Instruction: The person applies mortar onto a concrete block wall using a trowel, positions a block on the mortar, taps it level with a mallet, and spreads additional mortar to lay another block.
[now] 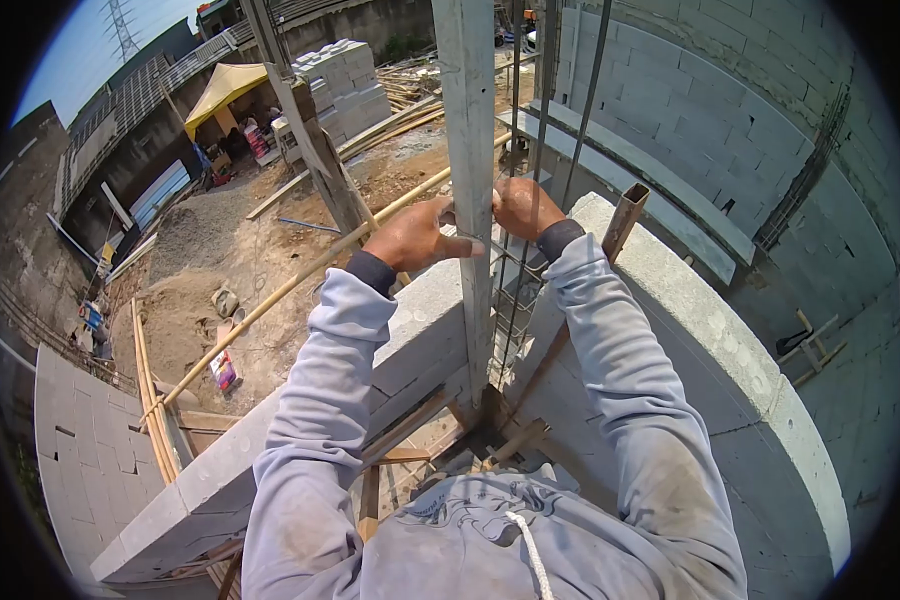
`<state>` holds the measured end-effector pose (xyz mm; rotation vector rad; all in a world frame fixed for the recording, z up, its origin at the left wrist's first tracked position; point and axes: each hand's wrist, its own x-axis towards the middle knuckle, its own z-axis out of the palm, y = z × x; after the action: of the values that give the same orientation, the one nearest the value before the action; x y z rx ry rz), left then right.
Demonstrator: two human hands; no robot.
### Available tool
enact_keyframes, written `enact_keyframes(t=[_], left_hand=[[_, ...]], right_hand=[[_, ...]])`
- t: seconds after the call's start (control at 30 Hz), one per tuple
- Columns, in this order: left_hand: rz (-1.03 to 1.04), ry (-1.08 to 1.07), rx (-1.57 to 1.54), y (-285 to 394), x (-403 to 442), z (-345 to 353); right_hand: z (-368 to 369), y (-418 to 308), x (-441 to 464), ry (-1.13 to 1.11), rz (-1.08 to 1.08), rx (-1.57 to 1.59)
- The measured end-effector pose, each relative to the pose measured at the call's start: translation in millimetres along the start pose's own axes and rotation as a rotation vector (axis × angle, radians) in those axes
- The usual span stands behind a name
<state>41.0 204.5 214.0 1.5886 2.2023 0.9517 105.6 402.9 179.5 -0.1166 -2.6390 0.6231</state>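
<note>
A tall grey board [467, 120] stands upright in the middle of the view, in the corner between two block walls. My left hand [420, 236] is at the board's left side, its thumb lying across the near face and its fingers curled behind the edge. On the right edge, my right hand [526, 208] is closed in a fist-like grip, close to the steel bars; what its fingers hold is hidden. Vertical rebar [543, 110] with stirrups runs just right of the board and down into the corner.
Pale block walls [715, 310] spread left and right below my arms. A rusty metal post [625, 222] rises by my right forearm. A long bamboo pole [300, 290] slants across the left. Beyond are a yellow canopy [225, 92], stacked blocks [345, 88] and a timber post [315, 150].
</note>
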Motion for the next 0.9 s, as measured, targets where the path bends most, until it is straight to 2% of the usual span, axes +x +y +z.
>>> enact_keyframes(t=[0.03, 0.13, 0.17, 0.33, 0.43, 0.67, 0.8, 0.9], left_hand=[[-0.024, 0.146, 0.079, -1, 2, 13], [-0.198, 0.254, 0.287, 7, 1, 22], [-0.165, 0.305, 0.27, 2, -1, 25], [-0.185, 0.316, 0.342, 11, -5, 26], [-0.163, 0.316, 0.289, 5, -2, 29], [-0.075, 0.241, 0.222, -7, 1, 24], [0.026, 0.217, 0.152, -17, 3, 20], [-0.121, 0.194, 0.278, 9, -7, 16]], right_hand=[[-2, 2, -3, 0.024, -0.051, 0.0], [-11, -8, -10, 0.065, -0.166, -0.06], [-13, -12, -19, 0.129, -0.186, -0.069], [-6, -13, -38, 0.331, -0.387, -0.138], [-9, -24, -52, 0.161, -0.09, -0.258], [-9, -60, -78, 0.186, 0.164, -0.222], [1, -56, -82, 0.226, 0.188, -0.156], [2, -47, -80, 0.227, 0.168, -0.076]])
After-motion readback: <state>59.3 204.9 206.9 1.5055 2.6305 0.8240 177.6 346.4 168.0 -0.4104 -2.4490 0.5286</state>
